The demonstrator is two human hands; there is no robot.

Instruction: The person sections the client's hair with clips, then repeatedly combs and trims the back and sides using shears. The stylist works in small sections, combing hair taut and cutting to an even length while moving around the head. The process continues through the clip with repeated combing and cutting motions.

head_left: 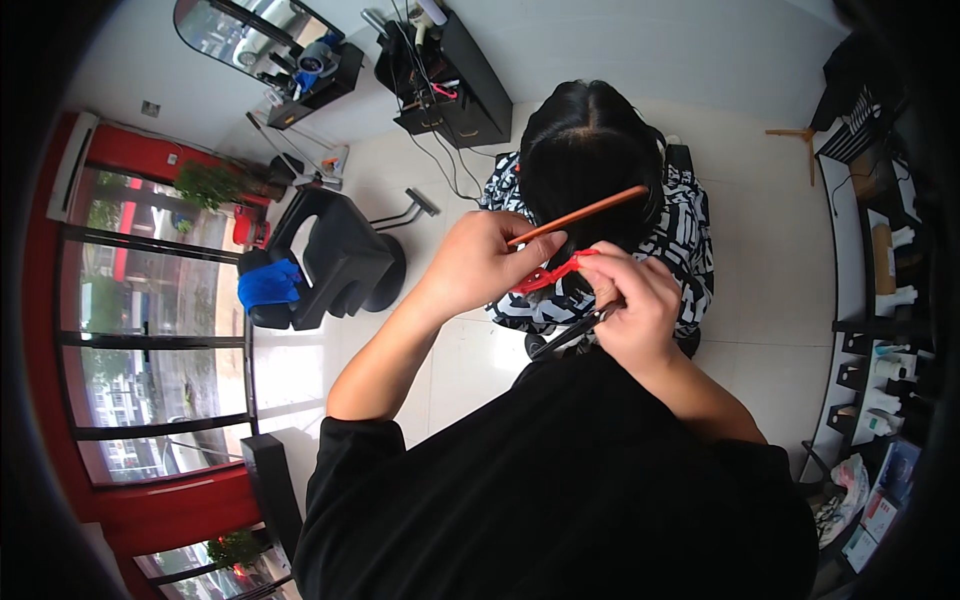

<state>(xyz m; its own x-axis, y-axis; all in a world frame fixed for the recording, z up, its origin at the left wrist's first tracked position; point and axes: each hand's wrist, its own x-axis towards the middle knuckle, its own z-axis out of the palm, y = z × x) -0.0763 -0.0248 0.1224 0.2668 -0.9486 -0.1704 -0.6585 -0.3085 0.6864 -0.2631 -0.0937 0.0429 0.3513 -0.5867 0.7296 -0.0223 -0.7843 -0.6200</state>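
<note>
My left hand (478, 262) is closed around one end of a slim orange-brown comb (592, 212), seen edge-on with no teeth showing. The comb slants up to the right over the black hair (575, 150) of a person seated in front of me. A narrow, bent red strip (545, 280) stretches between my hands; its exact kind is unclear. The fingertips of my right hand (640, 305) pinch its right end. From under that hand a thin black tool (568, 334) points down to the left, its kind hidden. A black-and-white patterned cape (695, 215) covers the seated person.
At left stands a black salon chair (335, 250) with a blue cloth (268, 287) over it. A black cabinet (475, 95) with trailing cables is at the back. Shelves with bottles (885, 400) line the right side. Windows (155, 300) fill the left wall.
</note>
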